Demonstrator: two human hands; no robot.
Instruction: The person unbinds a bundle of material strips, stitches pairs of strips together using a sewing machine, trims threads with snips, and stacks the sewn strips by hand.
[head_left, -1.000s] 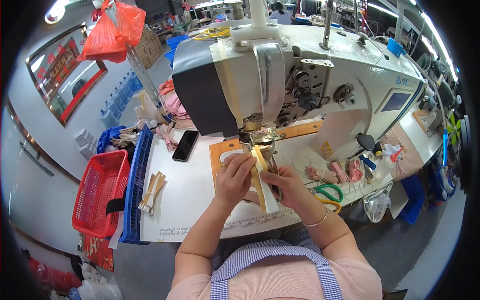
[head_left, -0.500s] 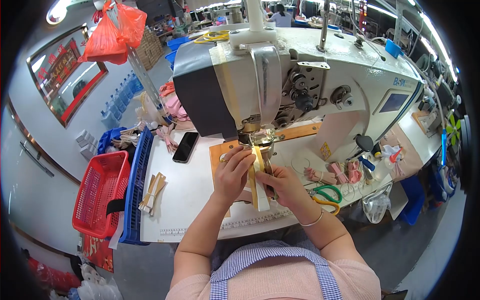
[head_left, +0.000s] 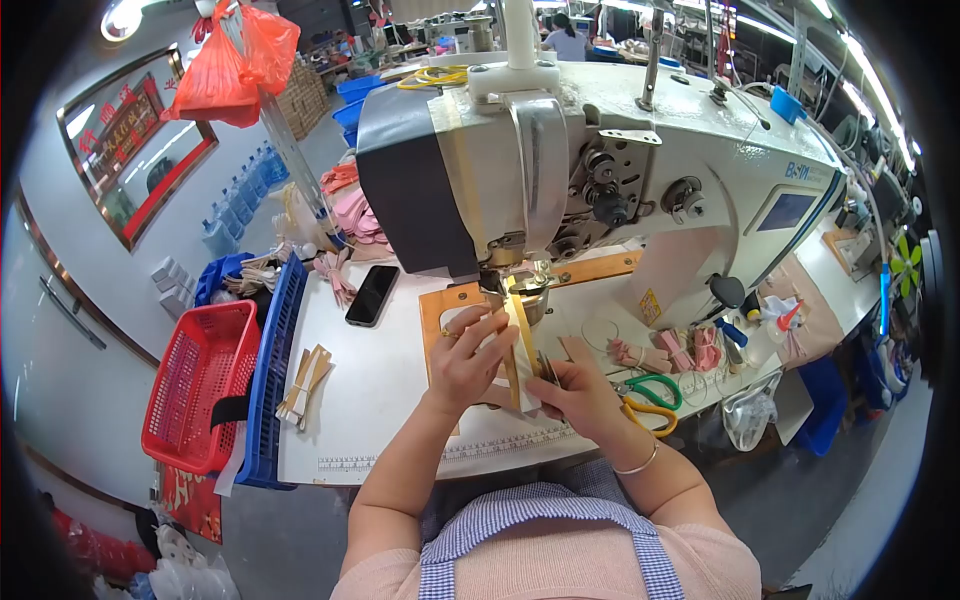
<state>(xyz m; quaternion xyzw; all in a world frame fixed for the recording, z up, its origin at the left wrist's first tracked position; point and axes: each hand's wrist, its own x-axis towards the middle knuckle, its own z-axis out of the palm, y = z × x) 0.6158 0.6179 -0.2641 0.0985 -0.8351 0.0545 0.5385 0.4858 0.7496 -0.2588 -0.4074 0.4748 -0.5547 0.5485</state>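
Observation:
A white and yellow strip [head_left: 523, 345] runs from under the presser foot of the sewing machine [head_left: 620, 150] towards me. My left hand [head_left: 465, 358] lies along the strip's left side, fingers bent and slightly apart, fingertips touching it close to the needle area. My right hand [head_left: 578, 390] pinches the strip's lower right part between thumb and fingers. A thin dark edge shows by the right fingertips; I cannot make out what it is. The needle itself is too small to see.
On the white table [head_left: 380, 420] lie a phone [head_left: 372, 296], a tied bundle of strips [head_left: 305, 387], pink bundles [head_left: 690, 347] and green- and orange-handled scissors [head_left: 652, 405]. A red basket [head_left: 203, 385] and a blue crate [head_left: 275, 375] stand left. A ruler [head_left: 450, 452] runs along the front edge.
My right hand has moved slightly down along the strip. My left hand's fingers have spread a little and sit flatter. The view has shifted slightly.

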